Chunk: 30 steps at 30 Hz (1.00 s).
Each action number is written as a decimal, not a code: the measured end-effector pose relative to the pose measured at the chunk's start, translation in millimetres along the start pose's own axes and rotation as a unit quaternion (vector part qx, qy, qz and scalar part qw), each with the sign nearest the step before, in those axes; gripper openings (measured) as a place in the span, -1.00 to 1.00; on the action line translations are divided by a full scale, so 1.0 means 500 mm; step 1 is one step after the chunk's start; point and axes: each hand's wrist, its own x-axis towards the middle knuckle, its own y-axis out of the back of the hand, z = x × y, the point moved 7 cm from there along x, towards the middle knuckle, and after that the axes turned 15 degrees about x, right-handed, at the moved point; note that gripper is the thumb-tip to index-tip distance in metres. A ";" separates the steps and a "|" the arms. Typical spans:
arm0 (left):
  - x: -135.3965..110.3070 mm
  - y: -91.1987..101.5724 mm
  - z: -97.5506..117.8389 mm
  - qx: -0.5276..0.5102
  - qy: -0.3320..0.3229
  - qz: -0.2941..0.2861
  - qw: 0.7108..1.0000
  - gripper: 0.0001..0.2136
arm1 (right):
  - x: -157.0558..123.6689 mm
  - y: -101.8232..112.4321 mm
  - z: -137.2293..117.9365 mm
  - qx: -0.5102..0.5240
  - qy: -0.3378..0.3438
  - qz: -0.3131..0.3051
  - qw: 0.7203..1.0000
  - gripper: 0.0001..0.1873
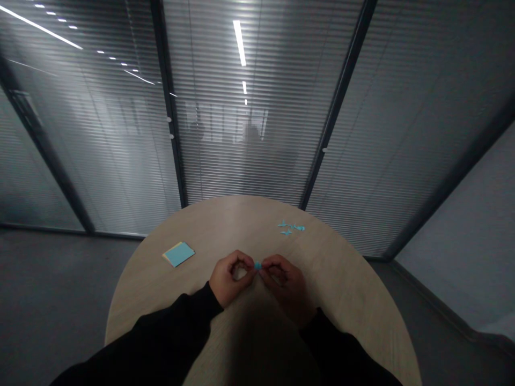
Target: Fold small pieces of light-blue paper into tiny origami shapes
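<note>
left hand and right hand pinch one small blue piece between fingertips over the table, probably mid-work. several blue bits beyond look done; blue-topped sheets at left seem unused.

Small held piece: bright blue. Loose pieces: light turquoise blue, all alike. Paper stack: light blue on top, yellow showing along the left edge. Surface: pale tan, streaky wood grain. Sleeves: solid black. Blinds: grey, fine horizontal stripes, white light streaks. Frame posts: near-black. Floor: dark grey. Right-hand wall: plain lighter grey.
</note>
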 end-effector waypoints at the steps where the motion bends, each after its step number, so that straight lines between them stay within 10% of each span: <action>1: 0.000 -0.005 -0.013 -0.036 0.029 0.000 0.999 -0.81 | 0.000 0.002 0.012 0.022 -0.025 0.014 0.999 -0.79; 11: 0.002 -0.045 -0.071 -0.179 0.163 -0.053 0.969 -0.60 | 0.007 0.004 0.063 0.098 -0.134 0.045 0.985 -0.64; 30: 0.002 -0.038 -0.083 -0.100 0.171 -0.062 0.978 -0.64 | 0.005 0.002 0.065 0.072 -0.153 0.014 0.985 -0.67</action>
